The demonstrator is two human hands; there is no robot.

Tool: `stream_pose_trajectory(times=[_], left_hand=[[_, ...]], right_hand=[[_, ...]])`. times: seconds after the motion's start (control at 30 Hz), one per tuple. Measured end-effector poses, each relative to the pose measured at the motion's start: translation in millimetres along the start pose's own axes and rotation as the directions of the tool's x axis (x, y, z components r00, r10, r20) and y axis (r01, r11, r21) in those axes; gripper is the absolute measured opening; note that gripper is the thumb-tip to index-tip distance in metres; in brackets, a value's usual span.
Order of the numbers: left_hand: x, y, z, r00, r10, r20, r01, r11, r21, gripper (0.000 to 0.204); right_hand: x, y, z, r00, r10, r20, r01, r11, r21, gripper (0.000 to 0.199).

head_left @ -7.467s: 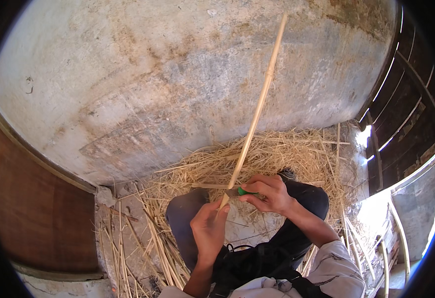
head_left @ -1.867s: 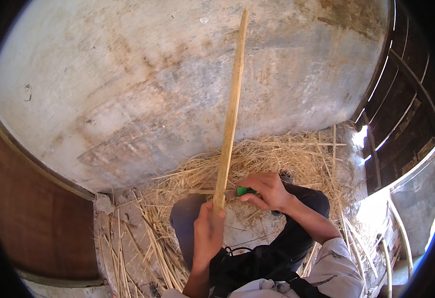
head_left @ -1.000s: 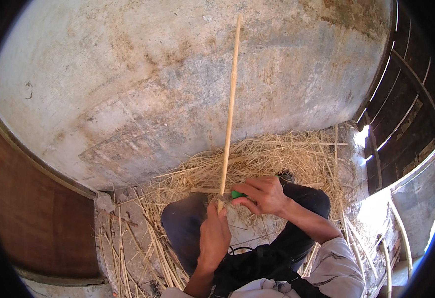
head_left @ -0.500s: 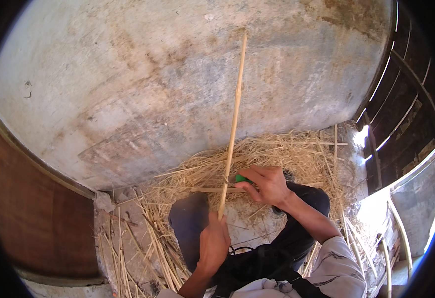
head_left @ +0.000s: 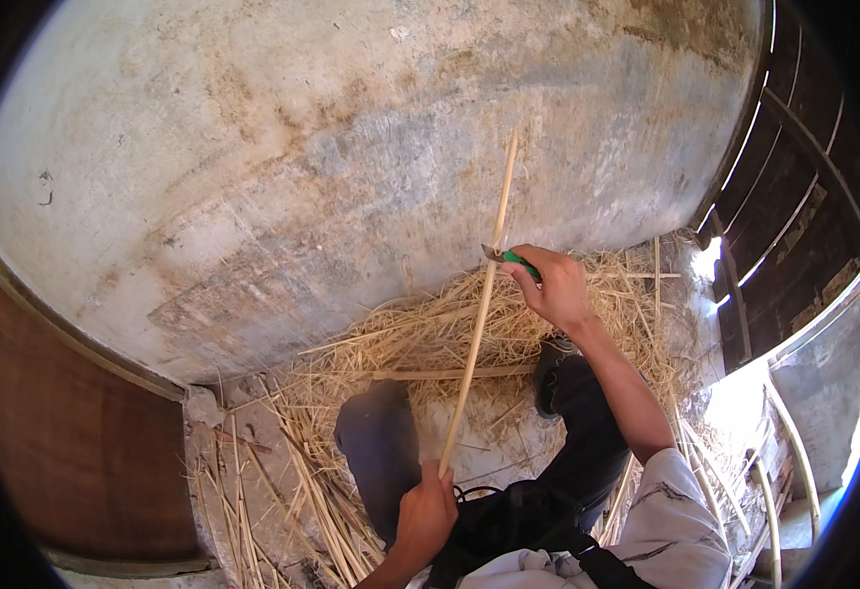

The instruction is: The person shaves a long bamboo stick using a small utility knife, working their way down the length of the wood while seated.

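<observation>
My left hand (head_left: 426, 514) is closed round the lower end of a long, pale strip that looks like bamboo (head_left: 477, 344). The strip slants up and away from me, leaning slightly right, its tapered far end in front of the wall. My right arm is stretched out, and my right hand (head_left: 555, 285) grips a small knife (head_left: 520, 261) with a green handle. Its short dark blade lies across the strip, well up its length, at a joint-like spot.
Pale shavings (head_left: 606, 304) are heaped on the floor against a stained wall (head_left: 283, 196). Loose strips (head_left: 302, 481) lie at my left. A brown panel (head_left: 77, 422) stands far left. Slatted dark boards (head_left: 793, 187) and more poles (head_left: 768, 510) are at the right.
My right hand with the knife has moved up and away along the strip. My left hand has drawn the strip's lower end slightly toward me, and its far tip has come lower and further right.
</observation>
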State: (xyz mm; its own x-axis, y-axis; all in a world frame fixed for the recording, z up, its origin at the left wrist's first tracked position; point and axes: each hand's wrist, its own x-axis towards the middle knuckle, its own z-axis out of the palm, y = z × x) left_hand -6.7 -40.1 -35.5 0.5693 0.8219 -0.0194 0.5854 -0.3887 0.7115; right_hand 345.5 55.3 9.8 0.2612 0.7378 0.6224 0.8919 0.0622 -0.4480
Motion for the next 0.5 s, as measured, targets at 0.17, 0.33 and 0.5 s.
stream_pose_trajectory(times=[0.17, 0.33, 0.5], left_hand=[[-5.0, -0.6, -6.1, 1.0, 0.018, -0.019, -0.018, 1.0, -0.006, 0.019], [-7.9, -3.9, -6.7, 0.999, 0.03, -0.036, -0.031, 0.999, -0.027, 0.018], [-8.4, -0.8, -11.0, 0.998, -0.059, 0.007, 0.059, 0.998, -0.009, 0.016]], right_hand=[[2.3, 0.7, 7.6, 0.996, -0.068, -0.059, 0.071, 0.996, 0.059, 0.022], [4.9, 3.8, 11.6, 0.993, -0.095, -0.068, 0.096, 0.995, 0.016, 0.024], [4.6, 5.0, 12.6, 0.993, -0.095, -0.072, 0.095, 0.995, -0.001, 0.025]])
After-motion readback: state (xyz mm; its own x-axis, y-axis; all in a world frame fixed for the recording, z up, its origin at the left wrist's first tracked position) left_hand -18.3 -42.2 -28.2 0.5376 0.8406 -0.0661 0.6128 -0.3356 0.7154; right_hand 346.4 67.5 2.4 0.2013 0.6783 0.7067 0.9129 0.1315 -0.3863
